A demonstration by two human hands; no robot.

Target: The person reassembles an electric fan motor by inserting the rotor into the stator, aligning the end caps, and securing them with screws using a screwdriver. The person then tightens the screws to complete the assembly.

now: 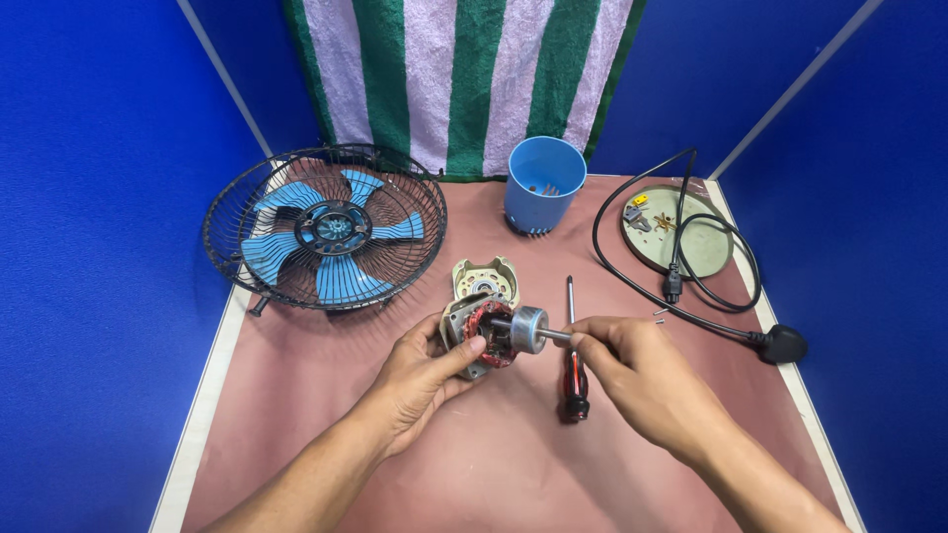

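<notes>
Nearest the camera, two bare forearms reach in over a reddish-brown table. The left hand is closed around a fan motor, thumb pressed on the copper-wound stator and fingers wrapped behind the grey housing, holding it just above the tabletop. From the motor a steel shaft carrying a grey cylindrical rotor sticks out toward the right. The right hand pinches the free end of that shaft between thumb and fingertips, its other fingers curled in; whether the rotor is partly out of the stator or fully seated is hard to tell from this angle.

Between the hands, lying on the table under the right wrist, is a screwdriver with a red-and-black handle, its blade pointing away. Just beyond the motor rests a cream motor cover. Farther left stands a black wire fan guard with blue blades inside. Farther right, a black power cord loops around a round beige base plate. Toward the back sits a blue plastic cup, and behind it hangs a green-and-white striped towel.
</notes>
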